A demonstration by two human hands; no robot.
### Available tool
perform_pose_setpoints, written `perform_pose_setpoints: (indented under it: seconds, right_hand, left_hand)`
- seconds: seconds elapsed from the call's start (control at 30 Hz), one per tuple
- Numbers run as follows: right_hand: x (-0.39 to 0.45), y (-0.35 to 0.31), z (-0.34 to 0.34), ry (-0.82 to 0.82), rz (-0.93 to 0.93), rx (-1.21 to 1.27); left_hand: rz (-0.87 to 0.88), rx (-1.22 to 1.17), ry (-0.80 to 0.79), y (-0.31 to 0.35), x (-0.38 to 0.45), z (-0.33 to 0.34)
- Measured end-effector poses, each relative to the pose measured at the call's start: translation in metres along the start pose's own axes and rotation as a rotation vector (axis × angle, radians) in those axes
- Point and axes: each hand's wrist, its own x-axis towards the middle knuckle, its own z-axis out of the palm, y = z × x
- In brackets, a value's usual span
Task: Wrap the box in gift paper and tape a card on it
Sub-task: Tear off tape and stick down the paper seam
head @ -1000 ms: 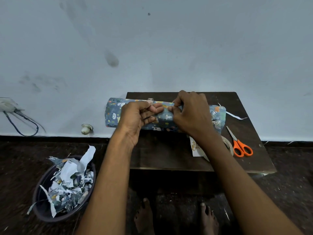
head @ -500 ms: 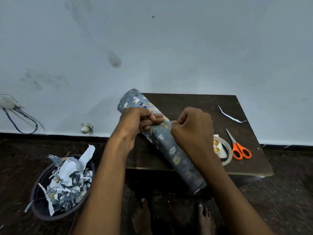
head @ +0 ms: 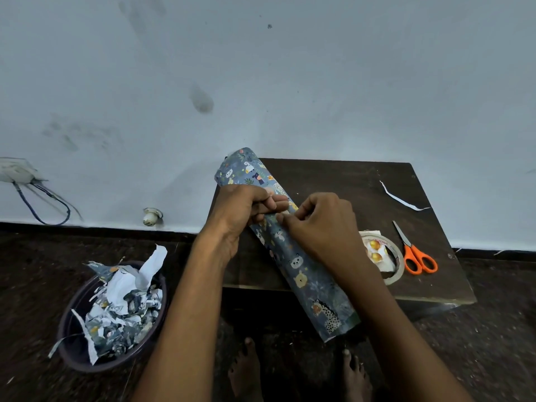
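**Fig. Wrapped box held at its seam, mid-wrap**

Table: dark wooden top against the wall, carrying all the work items. Bin: on the floor to the near left, holding paper scraps.

Box: long, already sleeved in blue animal-print paper, lying diagonally across the table's left part; its far end points to the wall, its near end juts past the table's near edge. Both paper ends appear unfolded. Judged light and stiff inside, but the paper skin is thin, probably slick, and apt to crease or tear; best held about the middle, on the firm faces near the seam, not by the hollow paper ends.

Left hand: fingers curled over the box's far half, gripping it. Right hand: just beside the left, fingertips pinched together on the paper at the seam; whether they hold tape cannot be told.

Tape roll: right of the box, lying over the card. Scissors: orange-handled, further right. Paper strip: far right.
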Motion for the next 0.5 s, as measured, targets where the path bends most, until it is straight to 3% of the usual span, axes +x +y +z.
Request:
perform_pose_setpoints:
  seconds: [0.2,0.5]
  right_hand:
    - [0.0076,-0.0006,0.0019,-0.065,0.109,0.006]
    - [0.0017,-0.0076,0.0014,-0.011,0.091,-0.001]
  left_hand:
    - [0.016,-0.016,-0.025,-0.0006,-0.0011,-0.0001]
    - [0.049,-0.067,0.001,-0.0013,-0.0009,-0.0014]
